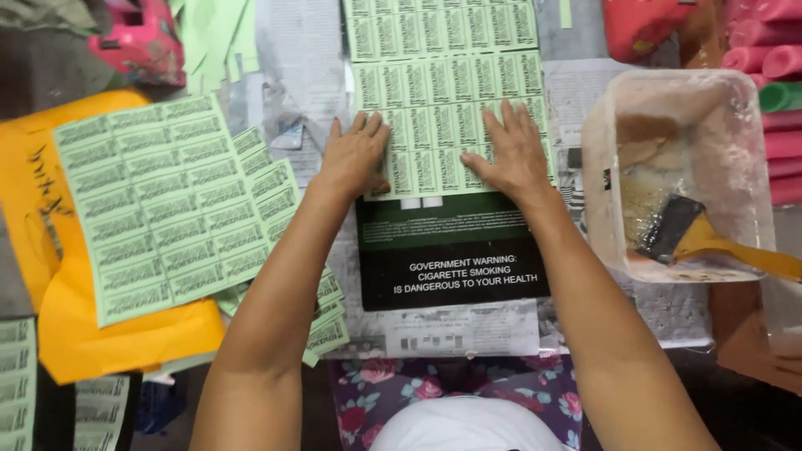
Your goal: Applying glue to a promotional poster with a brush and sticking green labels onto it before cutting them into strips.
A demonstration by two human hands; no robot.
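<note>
Far left, resting on a yellow-orange envelope (50, 276): a loose stack of green label sheets (163, 205), unused, with more green strips (17, 367) at the near-left edge and a pink object (142, 38) at the far-left corner. Centre: left hand (355, 154) and right hand (511, 154), both flat, fingers spread wide and gripping nothing, pressed palm-down on the near rows of a green label sheet (447, 92) laid over a dark printed board (451, 259). Sheet reaching from the far edge of the view down to about the board's middle; the dark near part, with white lettering, uncovered. Judged from this: sheet placed and being smoothed down, the near part of the board yet to be covered, the left-hand stack yet to be used. Beneath: newspaper (301, 58) lining the table. Right: a clear plastic tub (668, 100) streaked with pale paste, a brush with yellow handle (710, 238) lying inside, and pink rolls (769, 58) far right.
</note>
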